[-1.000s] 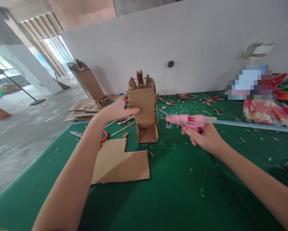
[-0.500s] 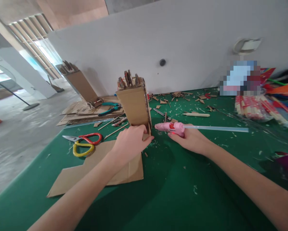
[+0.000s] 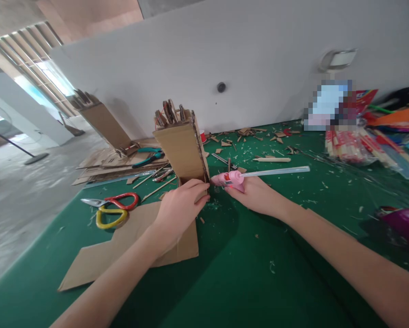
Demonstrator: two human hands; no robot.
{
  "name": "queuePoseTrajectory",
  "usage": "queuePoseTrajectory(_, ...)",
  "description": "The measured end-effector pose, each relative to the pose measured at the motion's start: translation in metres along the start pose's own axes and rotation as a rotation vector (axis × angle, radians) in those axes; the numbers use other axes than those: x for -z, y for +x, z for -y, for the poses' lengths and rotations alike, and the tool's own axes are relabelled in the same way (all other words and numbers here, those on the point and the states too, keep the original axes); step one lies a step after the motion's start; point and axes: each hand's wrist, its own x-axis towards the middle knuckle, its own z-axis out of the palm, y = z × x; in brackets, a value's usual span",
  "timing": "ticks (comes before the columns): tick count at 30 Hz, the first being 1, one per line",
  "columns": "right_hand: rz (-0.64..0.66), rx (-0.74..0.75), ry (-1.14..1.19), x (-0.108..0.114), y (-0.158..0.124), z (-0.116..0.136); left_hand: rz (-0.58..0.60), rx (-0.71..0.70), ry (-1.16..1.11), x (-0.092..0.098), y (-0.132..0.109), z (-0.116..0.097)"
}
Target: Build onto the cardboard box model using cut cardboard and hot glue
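Note:
In the head view, a tall cardboard box [image 3: 180,148] with layered cardboard fingers on top stands upright at the middle of the table. My left hand [image 3: 180,202] grips the lower edge of this box, thumb and fingers closed on it. A pink glue gun [image 3: 234,179] is held in my right hand [image 3: 259,193], its nozzle at the box's lower right edge. Out of its back runs a long translucent glue stick [image 3: 279,171]. Under my left forearm lies a flat, cut cardboard sheet [image 3: 98,259].
Scissors [image 3: 110,209] with red and yellow handles lie to the left. Behind are blue-handled pliers [image 3: 148,156], stacked cardboard [image 3: 91,166] and a second cardboard piece [image 3: 105,125]. Scraps litter the green table [image 3: 245,278]. Packaged sticks [image 3: 344,143] and a purple object [image 3: 406,225] lie right.
The glue gun has moved left, and its nozzle now meets the box's lower right edge. My left hand stays at the box's base. The whole view has shifted slightly.

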Motion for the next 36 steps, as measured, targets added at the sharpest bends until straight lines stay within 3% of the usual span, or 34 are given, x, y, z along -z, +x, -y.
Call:
queuePoseTrajectory(4,0.034,0.049,0.0,-0.0016,0.0023,-0.0026,0.012,0.011,-0.021,-0.0007,-0.0004,-0.0009)
queuePoseTrajectory(15,0.047,0.012,0.005,-0.0028,0.0023,-0.0038,-0.001,-0.001,0.039,0.0007,-0.0028,-0.0033)
queuePoseTrajectory(36,0.104,-0.015,0.022,0.0055,0.0003,0.001,-0.099,-0.08,0.098,-0.0024,-0.0048,-0.0011)
